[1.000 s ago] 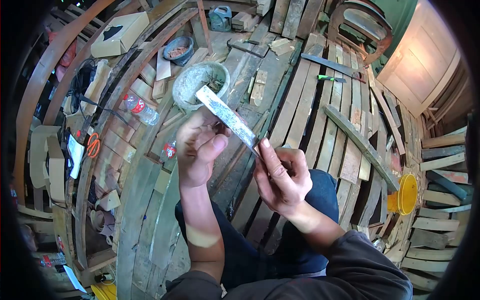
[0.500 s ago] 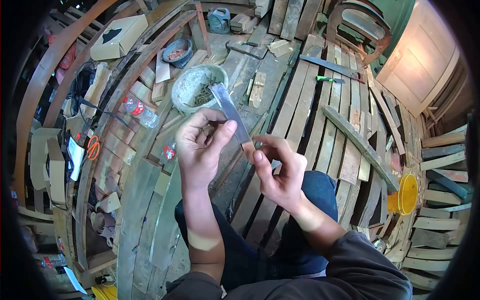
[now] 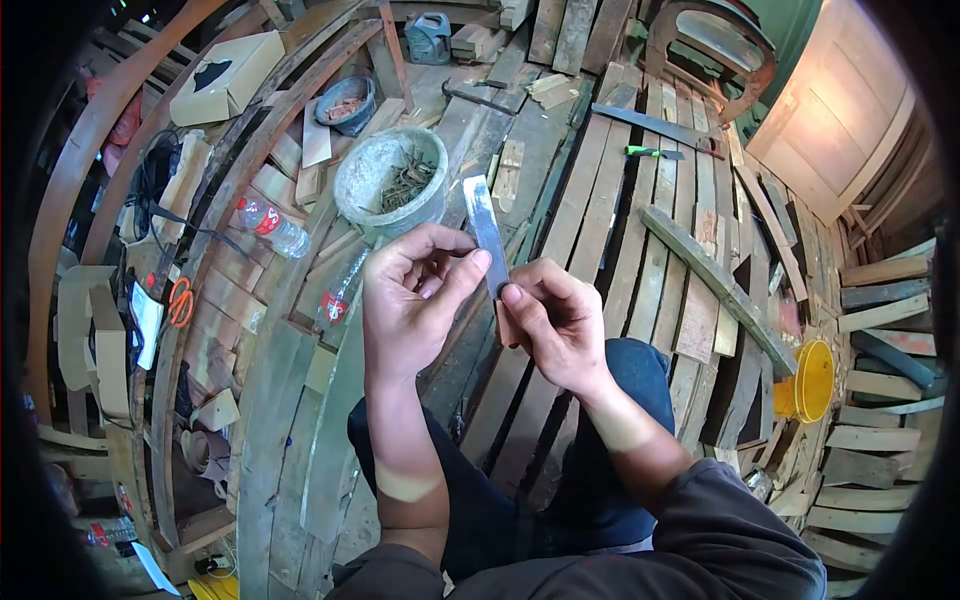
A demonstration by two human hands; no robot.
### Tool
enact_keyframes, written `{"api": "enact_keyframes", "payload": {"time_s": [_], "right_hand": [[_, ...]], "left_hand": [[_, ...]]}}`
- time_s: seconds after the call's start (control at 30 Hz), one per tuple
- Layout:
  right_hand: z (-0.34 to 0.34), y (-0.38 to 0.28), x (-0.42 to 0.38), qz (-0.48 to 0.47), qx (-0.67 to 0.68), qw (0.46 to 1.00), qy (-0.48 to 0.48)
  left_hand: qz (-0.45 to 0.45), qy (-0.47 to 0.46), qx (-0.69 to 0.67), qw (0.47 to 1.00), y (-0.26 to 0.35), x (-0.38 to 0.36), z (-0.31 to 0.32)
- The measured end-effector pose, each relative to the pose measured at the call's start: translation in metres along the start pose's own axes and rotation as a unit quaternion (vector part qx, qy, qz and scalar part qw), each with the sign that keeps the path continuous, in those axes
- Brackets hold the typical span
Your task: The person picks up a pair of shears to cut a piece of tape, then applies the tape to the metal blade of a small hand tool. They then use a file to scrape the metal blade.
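Observation:
A flat grey metal blade [image 3: 481, 212] with a bright, straight upper end stands almost upright between my hands. My left hand [image 3: 420, 285] pinches its left edge between thumb and curled fingers. My right hand [image 3: 555, 318] closes on its lower part, the thumb pressed across the front. Just under the right fingers a short brown, wood-like piece [image 3: 508, 325] shows at the blade's lower end; how the two join is hidden. Behind the blade's tip stands a grey bucket [image 3: 350, 180] with dark scraps in it.
A slatted wooden bench [image 3: 600, 225] runs ahead and right, bearing a handsaw [image 3: 655, 127], a green-handled knife [image 3: 652, 152] and a loose beam [image 3: 715, 288]. At right is a yellow bucket [image 3: 815, 380]. Plastic bottles [image 3: 275, 228] and orange scissors [image 3: 181, 302] lie left.
The blade has turned more upright and its tip has moved right. My right hand has shifted from fingertips at the lower end to a closer grip higher on the blade.

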State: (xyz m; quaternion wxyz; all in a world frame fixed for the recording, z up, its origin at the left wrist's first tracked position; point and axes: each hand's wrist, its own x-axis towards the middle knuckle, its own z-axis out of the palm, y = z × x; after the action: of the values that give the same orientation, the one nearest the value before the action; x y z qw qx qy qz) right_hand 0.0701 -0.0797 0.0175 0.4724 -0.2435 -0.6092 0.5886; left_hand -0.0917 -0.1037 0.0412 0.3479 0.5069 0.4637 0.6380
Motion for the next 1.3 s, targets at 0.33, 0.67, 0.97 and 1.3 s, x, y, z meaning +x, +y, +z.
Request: {"api": "enact_keyframes", "payload": {"time_s": [0.33, 0.67, 0.97, 1.3], "right_hand": [[0.0, 0.0049, 0.0006, -0.003, 0.006, 1.0, 0.013], [-0.0024, 0.008, 0.0007, 0.004, 0.016, 1.0, 0.002], [-0.0037, -0.0006, -0.0007, 0.035, 0.068, 0.997, -0.005], [-0.0037, 0.0001, -0.0023, 0.026, 0.063, 0.997, -0.021]], "left_hand": [[-0.005, -0.012, -0.006, 1.0, -0.0034, 0.0029, -0.0022], [-0.01, -0.006, 0.001, 1.0, -0.0037, 0.0051, -0.0019], [-0.002, -0.004, -0.008, 1.0, -0.0034, 0.0047, 0.0015], [-0.008, 0.004, -0.02, 1.0, 0.0025, 0.0017, 0.0008]]}}
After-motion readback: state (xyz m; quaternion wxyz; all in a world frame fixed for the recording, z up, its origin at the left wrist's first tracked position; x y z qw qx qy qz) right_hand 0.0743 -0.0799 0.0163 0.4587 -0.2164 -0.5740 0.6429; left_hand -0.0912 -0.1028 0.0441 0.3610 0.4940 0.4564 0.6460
